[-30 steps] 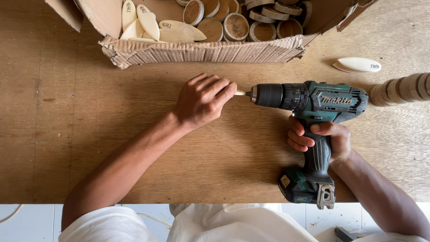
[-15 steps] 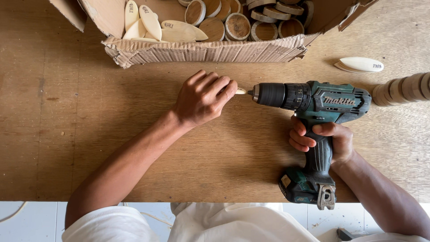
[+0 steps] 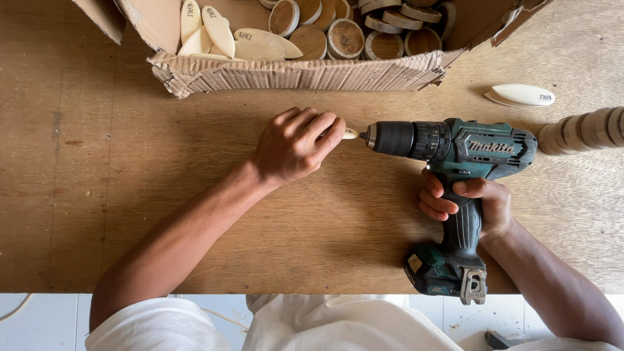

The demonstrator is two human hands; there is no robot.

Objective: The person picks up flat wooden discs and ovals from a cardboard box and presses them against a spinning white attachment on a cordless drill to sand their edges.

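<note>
My right hand [image 3: 465, 205] grips the handle of a teal and black cordless drill [image 3: 455, 156] that lies sideways, chuck pointing left. My left hand [image 3: 296, 143] is closed around a small pale wooden piece [image 3: 350, 134], only its tip showing, held against the drill's tip. Both hands hover just above the brown wooden table [image 3: 130, 195].
A torn cardboard box [image 3: 305, 71] at the far edge holds pale oval wooden pieces [image 3: 218, 32] and round wooden rings [image 3: 344, 36]. A single oval piece [image 3: 523, 95] lies at the right. A row of stacked wooden discs [image 3: 582, 130] lies at the right edge.
</note>
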